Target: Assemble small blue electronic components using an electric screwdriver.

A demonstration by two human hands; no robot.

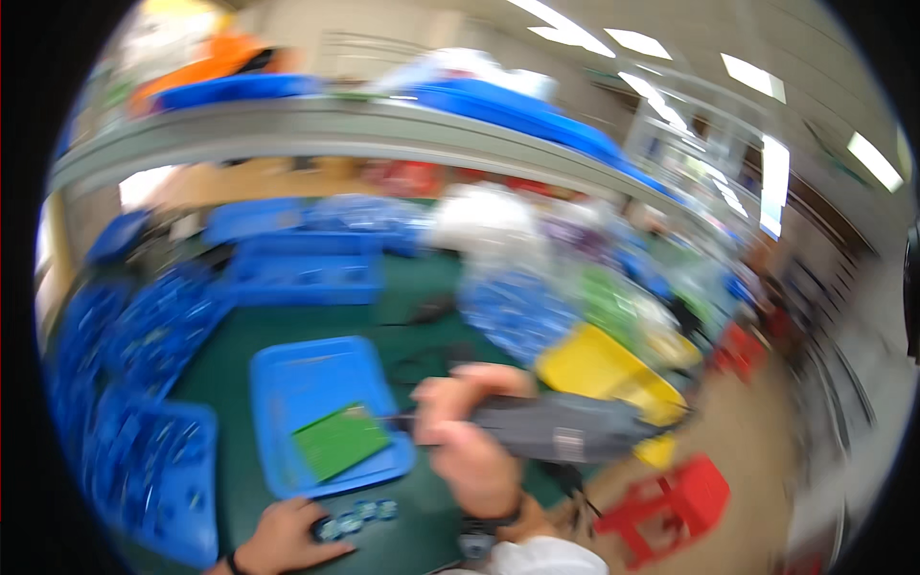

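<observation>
The picture is motion-blurred. My right hand (470, 436) grips a grey power tool (565, 428) held sideways, its thin tip reaching left to a green circuit board (340, 441). The board lies tilted in a shallow blue tray (307, 379) on the green bench mat. My left hand (287, 537) rests at the bench's near edge with its fingers on a short row of small dark and blue parts (356, 520). A dark watch or strap shows on my right wrist.
Blue bins (153, 470) of small parts line the left side, more blue trays (307, 273) stand behind. A yellow bin (604, 369) sits right of the tool. A red stool (671, 503) stands on the floor. A shelf (316, 125) carries blue trays overhead.
</observation>
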